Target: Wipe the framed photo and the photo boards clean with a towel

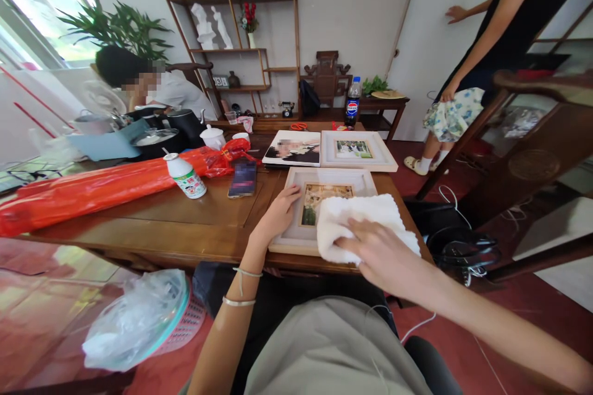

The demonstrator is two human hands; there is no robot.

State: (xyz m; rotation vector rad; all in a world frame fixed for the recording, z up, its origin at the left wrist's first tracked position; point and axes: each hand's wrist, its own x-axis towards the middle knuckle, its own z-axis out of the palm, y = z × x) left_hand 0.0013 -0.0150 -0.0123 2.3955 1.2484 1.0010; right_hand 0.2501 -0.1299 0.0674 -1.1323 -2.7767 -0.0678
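Observation:
A light wooden picture frame [282,236] lies flat at the table's front edge, with a small printed photo [311,205] inside its wide white border. My left hand [280,213] rests along the frame's left side, fingers stretched out over the edge. On the lower right of the frame is a fluffy white cloth [384,219]. My right hand [370,244] is closed on this cloth and presses it down, hiding part of the photo. Just behind lie a second light frame [380,151] with a photo and a white-edged photo panel [290,143].
Left on the table [222,228] are a phone [243,179], a white bottle [184,176] and a long red plastic-wrapped bundle [102,185]. A cola bottle [353,102] stands behind. A bag-lined basket [178,327] sits below. One person [176,89] sits left; another [504,24] stands right.

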